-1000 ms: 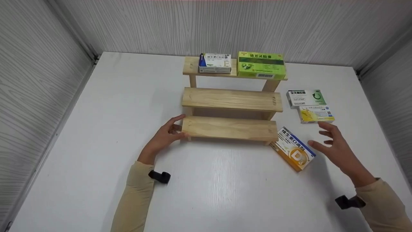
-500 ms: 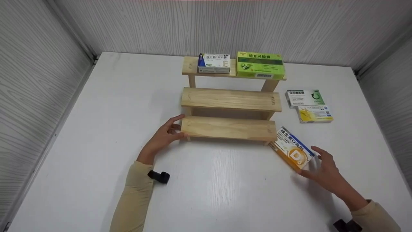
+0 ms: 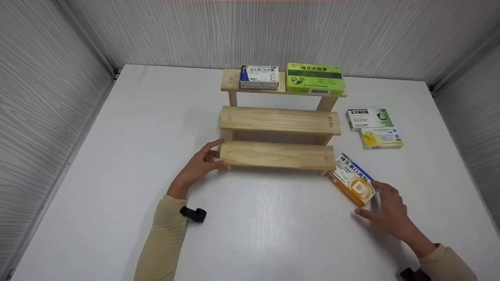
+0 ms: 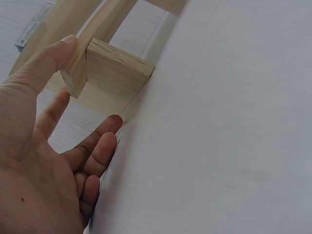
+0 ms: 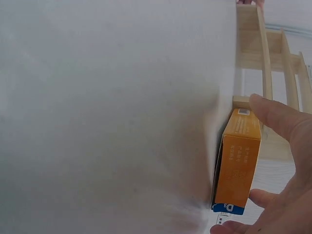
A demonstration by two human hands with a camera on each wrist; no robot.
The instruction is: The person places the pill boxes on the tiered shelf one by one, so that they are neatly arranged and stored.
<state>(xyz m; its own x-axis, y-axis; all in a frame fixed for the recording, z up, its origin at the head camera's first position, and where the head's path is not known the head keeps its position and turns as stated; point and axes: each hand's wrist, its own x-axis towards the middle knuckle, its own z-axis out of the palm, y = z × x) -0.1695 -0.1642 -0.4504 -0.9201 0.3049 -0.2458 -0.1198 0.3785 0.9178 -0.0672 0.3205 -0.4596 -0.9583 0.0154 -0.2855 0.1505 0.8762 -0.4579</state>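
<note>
A three-tier wooden display rack (image 3: 279,155) stands mid-table in the head view. My left hand (image 3: 196,168) holds the left end of its lowest shelf, thumb at the front corner and index finger at the back one; the other fingers curl beside the rack's leg (image 4: 117,70). An orange and white vitamin D box (image 3: 353,180) lies aslant by the rack's front right leg. Around its near end is my right hand (image 3: 392,210), index finger right at the box's right edge, thumb spread apart from the front corner. The right wrist view shows the box's orange end (image 5: 237,168) between thumb and fingers.
On the top shelf sit a white and blue medicine box (image 3: 259,77) and a larger green box (image 3: 314,79). Right of the rack lie a white and green box (image 3: 369,118) and a yellow and white box (image 3: 382,137), edge to edge. Panels (image 3: 273,31) wall the table.
My right hand has come down and left from beside the yellow box to the near end of the vitamin D box. The left hand keeps its hold on the rack.
</note>
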